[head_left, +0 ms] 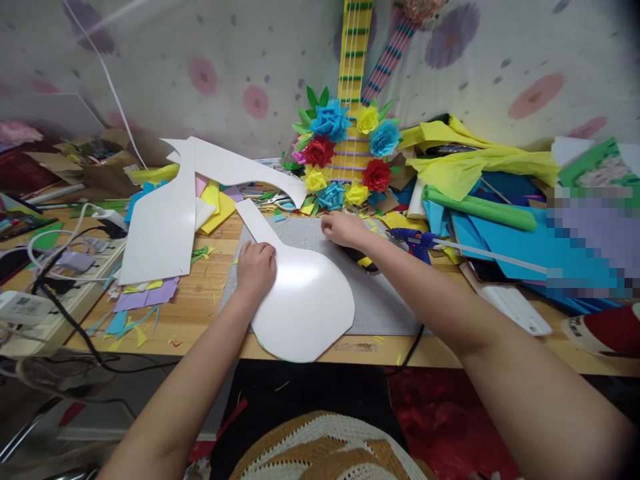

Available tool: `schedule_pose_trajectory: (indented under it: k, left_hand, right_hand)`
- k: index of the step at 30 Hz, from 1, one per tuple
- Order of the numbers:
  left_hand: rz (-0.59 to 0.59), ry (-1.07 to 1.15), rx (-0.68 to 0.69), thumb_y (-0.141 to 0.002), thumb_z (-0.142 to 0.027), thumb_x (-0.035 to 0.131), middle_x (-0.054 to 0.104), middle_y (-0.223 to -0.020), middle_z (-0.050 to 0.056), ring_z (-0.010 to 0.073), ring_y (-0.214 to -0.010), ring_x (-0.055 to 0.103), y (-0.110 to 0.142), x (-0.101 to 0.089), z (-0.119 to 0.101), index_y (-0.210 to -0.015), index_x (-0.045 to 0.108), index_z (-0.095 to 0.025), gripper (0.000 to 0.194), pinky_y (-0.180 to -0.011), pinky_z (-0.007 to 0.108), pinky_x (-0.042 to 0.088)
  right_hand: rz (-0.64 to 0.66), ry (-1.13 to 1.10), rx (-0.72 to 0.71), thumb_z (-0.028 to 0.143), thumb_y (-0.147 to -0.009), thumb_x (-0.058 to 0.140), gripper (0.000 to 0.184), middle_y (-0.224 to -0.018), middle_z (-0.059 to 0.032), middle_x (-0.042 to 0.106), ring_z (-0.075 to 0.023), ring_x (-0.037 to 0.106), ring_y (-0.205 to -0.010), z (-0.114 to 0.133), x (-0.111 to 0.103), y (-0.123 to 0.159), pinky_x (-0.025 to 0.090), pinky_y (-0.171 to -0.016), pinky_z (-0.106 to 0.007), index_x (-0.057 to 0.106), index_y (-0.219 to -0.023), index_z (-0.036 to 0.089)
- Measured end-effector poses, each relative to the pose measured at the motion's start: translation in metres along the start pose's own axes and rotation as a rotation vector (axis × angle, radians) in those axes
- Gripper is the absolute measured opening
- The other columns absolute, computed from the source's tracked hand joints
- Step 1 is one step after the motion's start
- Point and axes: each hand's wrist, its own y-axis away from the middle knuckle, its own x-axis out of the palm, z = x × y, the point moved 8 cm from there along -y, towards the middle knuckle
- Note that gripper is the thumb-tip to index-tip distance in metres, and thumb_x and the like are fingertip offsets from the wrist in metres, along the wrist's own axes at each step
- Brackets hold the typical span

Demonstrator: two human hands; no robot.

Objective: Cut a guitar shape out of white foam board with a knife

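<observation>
A white guitar-shaped board lies across the grey cutting mat, its narrow neck pointing up and left. My left hand grips the board's left edge where the neck meets the round body, fingers bent over it. Beyond the body, above the mat, my right hand is closed, with its fingertips curled together. Whatever those fingers hold, if anything, cannot be made out. Just under my right wrist lies a black and yellow object, partly hidden. A blue glue gun with a long white glue stick rests right of that wrist.
Cut white board pieces lean at left above paper scraps. At the back stands a yellow paper guitar with paper flowers. A power strip with cables is far left. Blue sheets, a white phone-shaped item and a red-and-white cup are right.
</observation>
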Motion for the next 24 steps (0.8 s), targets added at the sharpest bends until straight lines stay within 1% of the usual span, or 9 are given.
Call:
schedule_pose_trajectory:
  k: [1,3,5,9,12,14,18,21,24]
  left_hand:
    - [0.005,-0.008,-0.011,-0.080,-0.014,0.042,0.067,-0.094,0.006,0.0237,-0.092,0.058,-0.002,-0.001,0.002,-0.086,0.064,-0.021,0.023,-0.103,0.043,0.031]
    - [0.008,-0.020,-0.033,-0.080,-0.014,0.043,0.068,-0.093,0.007,0.0241,-0.093,0.058,-0.007,-0.004,0.003,-0.087,0.064,-0.020,0.024,-0.103,0.044,0.030]
    - [0.011,-0.022,-0.033,-0.081,-0.015,0.042,0.067,-0.097,0.008,0.0243,-0.095,0.058,-0.012,-0.007,0.000,-0.090,0.065,-0.019,0.025,-0.104,0.045,0.029]
    - [0.098,0.055,0.132,-0.085,-0.021,0.041,0.064,-0.111,0.008,0.0221,-0.105,0.055,-0.018,-0.003,-0.035,-0.102,0.064,-0.017,0.029,-0.104,0.040,0.031]
    - [0.269,0.130,0.336,-0.089,-0.033,0.039,0.054,-0.129,0.009,0.0206,-0.117,0.049,-0.010,0.015,-0.072,-0.118,0.057,-0.016,0.038,-0.102,0.035,0.035]
    - [0.351,0.136,0.397,-0.090,-0.041,0.039,0.044,-0.139,0.011,0.0219,-0.127,0.040,-0.003,0.028,-0.086,-0.128,0.049,-0.015,0.047,-0.107,0.037,0.029]
    - [0.396,0.096,0.346,-0.090,-0.046,0.036,0.035,-0.145,0.013,0.0235,-0.135,0.029,0.000,0.044,-0.081,-0.136,0.039,-0.013,0.057,-0.112,0.041,0.019]
    - [0.372,0.061,0.294,-0.090,-0.046,0.036,0.036,-0.145,0.013,0.0231,-0.135,0.030,-0.004,0.045,-0.072,-0.135,0.041,-0.014,0.055,-0.112,0.040,0.020]
    - [0.349,0.039,0.256,-0.090,-0.045,0.036,0.039,-0.143,0.012,0.0235,-0.133,0.032,-0.008,0.044,-0.068,-0.133,0.043,-0.015,0.053,-0.112,0.041,0.022]
  right_hand:
    - [0.009,0.029,0.020,0.033,-0.084,0.043,0.025,-0.111,-0.0094,0.061,-0.0228,0.056,-0.099,-0.009,0.002,0.007,0.039,-0.071,-0.028,0.061,-0.095,0.020]
    - [0.045,0.083,0.057,0.051,-0.080,0.048,0.041,-0.113,-0.0138,0.058,-0.0263,0.055,-0.101,-0.024,0.010,0.019,0.040,-0.074,-0.032,0.057,-0.103,0.018]
    - [0.071,0.099,0.104,0.059,-0.077,0.051,0.055,-0.114,-0.0169,0.057,-0.0282,0.055,-0.101,-0.034,0.017,0.029,0.041,-0.075,-0.034,0.051,-0.111,0.016]
    - [0.104,0.042,0.157,0.048,-0.080,0.052,0.050,-0.117,-0.0181,0.056,-0.0271,0.055,-0.104,-0.037,0.025,0.034,0.041,-0.078,-0.033,0.045,-0.117,0.014]
    - [0.127,0.020,0.138,0.037,-0.083,0.048,0.041,-0.119,-0.0174,0.056,-0.0264,0.054,-0.107,-0.034,0.024,0.030,0.040,-0.081,-0.032,0.047,-0.116,0.013]
    - [0.129,0.005,0.124,0.034,-0.086,0.041,0.037,-0.119,-0.0173,0.056,-0.0263,0.054,-0.105,-0.034,0.020,0.028,0.040,-0.080,-0.032,0.049,-0.114,0.012]
    - [0.142,-0.053,0.023,0.029,-0.088,0.033,0.033,-0.113,-0.0158,0.060,-0.0237,0.058,-0.096,-0.029,0.016,0.029,0.040,-0.074,-0.029,0.052,-0.110,0.013]
    - [0.166,-0.079,-0.051,0.037,-0.089,0.037,0.037,-0.108,-0.0126,0.064,-0.0223,0.060,-0.091,-0.021,0.018,0.032,0.040,-0.070,-0.027,0.049,-0.117,0.017]
    - [0.110,-0.071,-0.082,0.039,-0.089,0.039,0.041,-0.111,-0.0108,0.064,-0.0228,0.060,-0.094,-0.013,0.016,0.031,0.040,-0.073,-0.028,0.044,-0.125,0.020]
